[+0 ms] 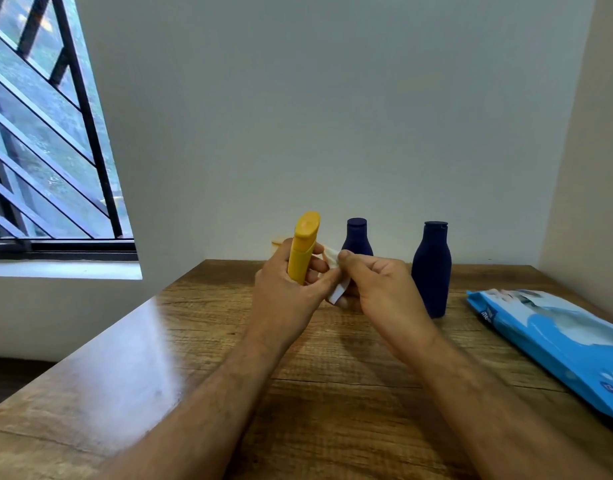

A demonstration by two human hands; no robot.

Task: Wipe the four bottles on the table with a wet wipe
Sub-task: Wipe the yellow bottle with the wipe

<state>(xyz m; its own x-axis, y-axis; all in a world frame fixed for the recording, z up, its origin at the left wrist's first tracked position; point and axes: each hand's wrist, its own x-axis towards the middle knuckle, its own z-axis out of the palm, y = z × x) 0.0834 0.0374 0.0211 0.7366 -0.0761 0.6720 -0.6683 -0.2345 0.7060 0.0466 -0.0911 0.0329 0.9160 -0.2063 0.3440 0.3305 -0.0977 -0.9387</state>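
The left hand (286,292) grips a yellow bottle (303,247) around its lower body, fingers curled, holding it above the wooden table (201,358) with the cap tilted up. The right hand (381,289) pinches a white wet wipe (334,271) between thumb and fingers, just beside the bottle. Behind the hands stand two dark blue bottles, one (357,237) partly hidden, the other (432,268) to the right. Another yellow cap (276,242) peeks out behind the left hand. A blue wipes pack (554,337) lies near the table's right edge, well apart from the hands.
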